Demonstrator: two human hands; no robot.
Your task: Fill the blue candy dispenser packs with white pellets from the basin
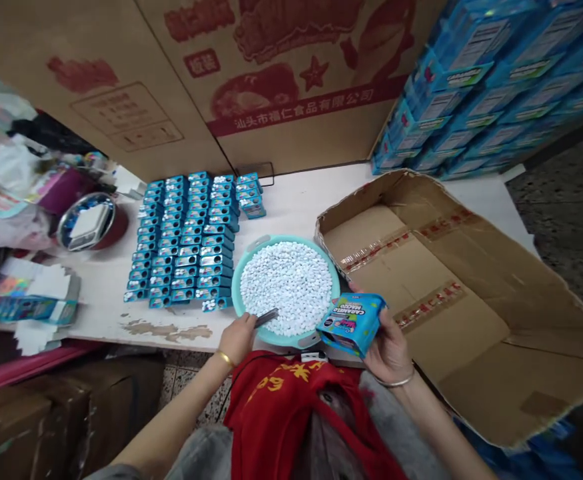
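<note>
- While the left hand (236, 338) is held low at the near rim of a round teal plastic tray (235, 293), its fingers are curled together around a flat metal scoop (266, 318), whose blade is pointed up and to the right, toward the tray.
- With the right hand (389, 348) turned palm-up, its fingers are clamped behind a blue candy box (351, 325); the box is held tilted just beside the tray, its long axis running from lower left to upper right, its printed face turned upward.
- White candies (286, 287) are heaped inside the tray.
- A red printed garment (291, 413) is seen below both hands.
- An open cardboard carton (416, 300) is placed to the right of the tray.
- Rows of blue boxes (186, 240) are lined up on a white table (291, 207), left of the tray.
- Stacked blue cartons (481, 87) and a large red-printed cardboard carton (271, 80) are ranged beyond the table.
</note>
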